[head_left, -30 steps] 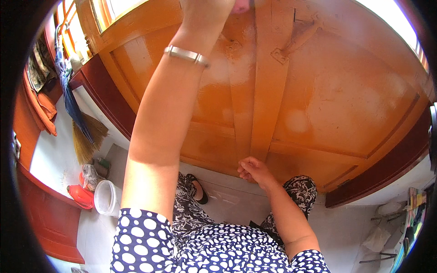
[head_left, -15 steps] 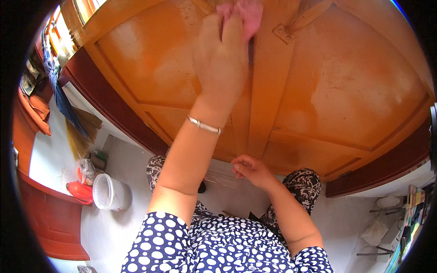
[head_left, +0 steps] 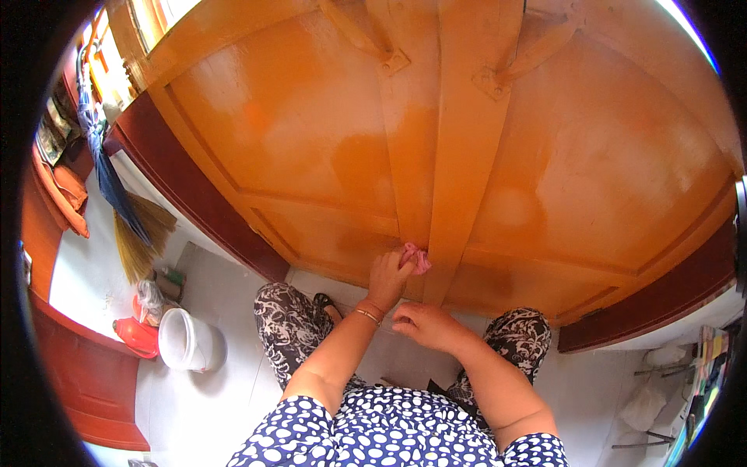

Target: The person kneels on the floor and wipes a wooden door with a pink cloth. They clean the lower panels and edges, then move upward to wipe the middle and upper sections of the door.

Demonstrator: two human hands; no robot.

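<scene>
My left hand [head_left: 389, 280] grips a crumpled pink cloth [head_left: 419, 258] and presses it against the lower part of a glossy orange-brown wooden double door [head_left: 455, 187], just left of its middle strip. A silver bangle circles that wrist. Close by, my right hand [head_left: 429, 325] hovers above the floor between my knees, its fingers curled in and nothing visible in them. Higher on the door, two wooden handles [head_left: 537, 58] slant outward, one on each leaf.
Dark red frame posts [head_left: 191, 187] flank the door. On the left are a white bucket [head_left: 177, 340], a red container [head_left: 137, 336] and a hanging straw broom [head_left: 140, 233]. At the right, a rack [head_left: 700, 373] holds plastic bags and printed items.
My left hand has swept the pink cloth from high on the door down to its lower part. The right hand stays low, shifted slightly downward.
</scene>
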